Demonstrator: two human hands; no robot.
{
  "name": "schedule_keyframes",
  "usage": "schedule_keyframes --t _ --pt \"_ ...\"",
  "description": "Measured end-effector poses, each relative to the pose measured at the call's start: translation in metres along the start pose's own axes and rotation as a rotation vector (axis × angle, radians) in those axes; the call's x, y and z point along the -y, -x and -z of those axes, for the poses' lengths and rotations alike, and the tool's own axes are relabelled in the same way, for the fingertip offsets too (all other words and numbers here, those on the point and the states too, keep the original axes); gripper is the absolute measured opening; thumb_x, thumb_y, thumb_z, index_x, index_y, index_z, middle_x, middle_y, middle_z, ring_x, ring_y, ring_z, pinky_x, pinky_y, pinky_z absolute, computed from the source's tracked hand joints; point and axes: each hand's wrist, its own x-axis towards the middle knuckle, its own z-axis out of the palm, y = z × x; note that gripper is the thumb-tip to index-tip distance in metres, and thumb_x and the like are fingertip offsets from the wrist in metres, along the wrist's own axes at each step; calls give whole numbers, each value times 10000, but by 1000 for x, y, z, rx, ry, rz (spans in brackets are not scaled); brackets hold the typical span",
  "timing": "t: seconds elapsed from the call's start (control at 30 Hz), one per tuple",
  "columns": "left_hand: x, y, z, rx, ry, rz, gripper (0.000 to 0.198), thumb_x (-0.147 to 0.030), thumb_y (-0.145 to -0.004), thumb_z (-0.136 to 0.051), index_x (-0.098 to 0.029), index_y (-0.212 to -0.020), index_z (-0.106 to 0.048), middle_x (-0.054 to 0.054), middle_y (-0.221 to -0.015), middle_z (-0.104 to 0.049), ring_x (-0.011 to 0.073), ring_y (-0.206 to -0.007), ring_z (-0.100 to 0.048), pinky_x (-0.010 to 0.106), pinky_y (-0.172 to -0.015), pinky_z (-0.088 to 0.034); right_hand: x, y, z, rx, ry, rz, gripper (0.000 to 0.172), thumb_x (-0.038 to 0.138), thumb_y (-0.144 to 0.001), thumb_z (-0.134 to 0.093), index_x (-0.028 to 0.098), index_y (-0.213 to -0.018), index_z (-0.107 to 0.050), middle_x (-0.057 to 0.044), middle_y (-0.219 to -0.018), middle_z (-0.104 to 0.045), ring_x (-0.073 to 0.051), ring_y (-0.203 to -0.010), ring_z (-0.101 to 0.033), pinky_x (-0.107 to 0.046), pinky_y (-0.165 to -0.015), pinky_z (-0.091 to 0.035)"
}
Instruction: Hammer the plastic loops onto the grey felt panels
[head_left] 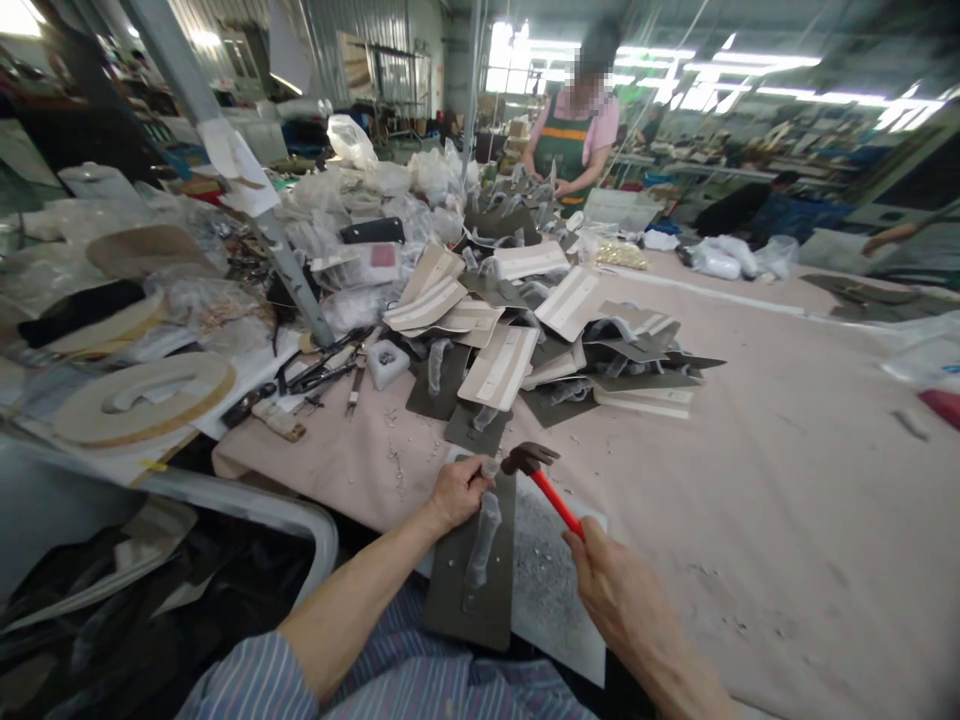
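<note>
My right hand (600,565) is wrapped around the red handle of a claw hammer (551,490). The hammer's dark head is close to the top of a small metal punch-like tool (489,467), which my left hand (459,492) pinches upright. Beneath it lies a dark grey-green panel (442,590) with a plastic-wrapped handle strip (484,540) along its middle. The panel rests partly on a pale, speckled board (559,570) at the table's near edge. The tool's lower end is hidden by my fingers.
Ahead is a heap of similar panels (502,365) with beige backs. Pliers and other hand tools (330,365) lie left, beside a tape roll (142,398) and a white container (388,362). A metal post (289,270) rises there. A co-worker (574,140) stands across the pinkish table cover (757,450).
</note>
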Motion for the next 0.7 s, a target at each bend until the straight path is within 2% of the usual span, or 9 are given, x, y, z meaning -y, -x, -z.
schedule_keyframes --t 0.1,0.2,0.27,0.37,0.43,0.5,0.57,0.63,0.7 --pt "-2 0 1 -1 -9 4 94 -189 -812 -587 -202 -867 -663 8 -785 -666 166 -749 -605 242 -728 -453 -32 4 -6 35 -35 -122 281 454 -967 -350 245 -830 -479 8 -553 -530 -172 -486 -494 -273 -511 -231" --pt "-2 0 1 -11 -15 7 85 -186 -804 -601 -204 -865 -659 5 -779 -663 164 -739 -600 245 -725 -453 -76 3 -16 63 -119 -223 352 470 -955 -307 255 -721 -459 -26 -573 -563 -206 -547 -565 -286 -544 -342" --pt "-2 0 1 -16 -4 0 99 -178 -800 -611 -203 -881 -662 5 -786 -668 163 -743 -605 247 -730 -454 -107 1 -24 70 -89 -285 369 436 -945 -292 257 -664 -451 -52 -580 -571 -226 -556 -590 -308 -554 -383" --pt "-1 0 1 -20 14 2 108 -173 -794 -618 -200 -887 -666 7 -796 -672 163 -752 -607 249 -735 -451 -129 -6 -32 -63 93 -302 358 395 -929 -300 229 -777 -579 -119 -724 -630 -269 -624 -632 -362 -579 -432" --pt "-2 0 1 -18 10 13 95 -174 -790 -612 -199 -866 -665 5 -778 -662 163 -740 -597 250 -720 -443 -117 -12 -34 -245 142 -176 368 367 -929 -321 186 -998 -633 -177 -963 -659 -306 -810 -667 -408 -672 -488" --pt "-3 0 0 -21 4 23 92 -180 -786 -604 -197 -852 -665 3 -756 -652 164 -725 -588 252 -704 -436 -84 -19 -39 -373 64 95 384 293 -928 -361 183 -1228 -574 -173 -1223 -608 -300 -1060 -632 -414 -828 -513" --pt "-2 1 0 -25 8 32 118 -185 -777 -595 -195 -866 -673 6 -754 -659 168 -725 -594 257 -704 -441 -41 -27 -53 -350 -34 429 462 193 -901 -427 244 -1357 -486 -105 -1369 -546 -239 -1202 -570 -345 -928 -499" --pt "2 1 -2 -26 31 43 194 -177 -754 -577 -196 -913 -687 13 -778 -682 179 -747 -613 264 -718 -455 -2 -39 -78 -293 -19 691 510 135 -851 -502 298 -1334 -504 -60 -1370 -560 -198 -1163 -591 -269 -879 -503" --pt "8 -1 -3 -36 90 63 236 -159 -718 -552 -193 -901 -697 16 -774 -692 184 -748 -623 269 -717 -470 23 -53 -106 -351 45 763 343 153 -838 -574 308 -1143 -599 -47 -1317 -598 -190 -1086 -618 -237 -779 -495"
